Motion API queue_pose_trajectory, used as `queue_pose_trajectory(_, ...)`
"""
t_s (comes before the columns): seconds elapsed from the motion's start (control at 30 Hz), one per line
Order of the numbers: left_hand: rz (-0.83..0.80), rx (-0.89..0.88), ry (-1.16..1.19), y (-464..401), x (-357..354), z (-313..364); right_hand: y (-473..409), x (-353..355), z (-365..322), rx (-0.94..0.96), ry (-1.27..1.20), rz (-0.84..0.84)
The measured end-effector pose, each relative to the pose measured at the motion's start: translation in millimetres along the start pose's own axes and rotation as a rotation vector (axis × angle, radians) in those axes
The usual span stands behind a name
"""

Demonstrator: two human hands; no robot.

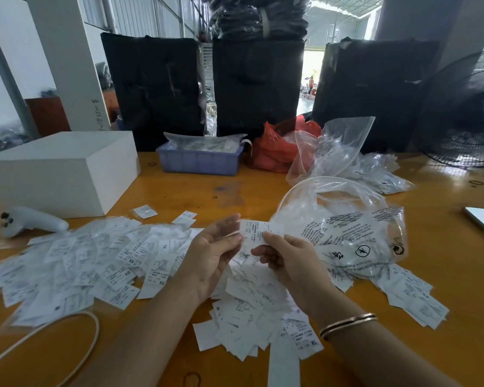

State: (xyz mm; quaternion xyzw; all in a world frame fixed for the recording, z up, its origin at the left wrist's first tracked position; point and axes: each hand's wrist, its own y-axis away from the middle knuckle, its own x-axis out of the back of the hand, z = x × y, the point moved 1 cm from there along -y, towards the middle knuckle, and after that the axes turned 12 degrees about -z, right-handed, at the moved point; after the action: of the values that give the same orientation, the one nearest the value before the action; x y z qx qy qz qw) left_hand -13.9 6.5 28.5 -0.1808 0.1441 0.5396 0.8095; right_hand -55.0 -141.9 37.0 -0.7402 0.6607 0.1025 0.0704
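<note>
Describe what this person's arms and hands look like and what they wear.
Both forearms are bare, no sleeves in view. The left hand and right hand wear no gloves, and no rings show. The right wrist carries thin metal bangles, gold-toned with a darker band between them. The left wrist is bare.

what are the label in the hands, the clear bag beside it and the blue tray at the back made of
The label: thin white paper or fabric tape, matte, printed; cannot tell which. clear bag: glossy plastic film, see-through and crinkled. blue tray: likely rigid moulded plastic, ribbed walls.
</note>
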Motion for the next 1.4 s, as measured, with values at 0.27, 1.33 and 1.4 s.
queue_pose_trajectory(0.27,0.072,0.057,-0.173,1.0,-0.7,-0.6,4.2,-2.1,-7.6,0.085,0.436,0.023)
queue_pose_trajectory(1.33,-0.014,0.053,-0.150,7.5,-8.9,7.3,11.4,-0.6,-22.0,0.421,0.073,0.202)
queue_pose_trajectory(1.4,-0.011,0.052,-0.154,7.3,-9.1,7.3,11.0,-1.9,-20.6,0.408,0.081,0.189)
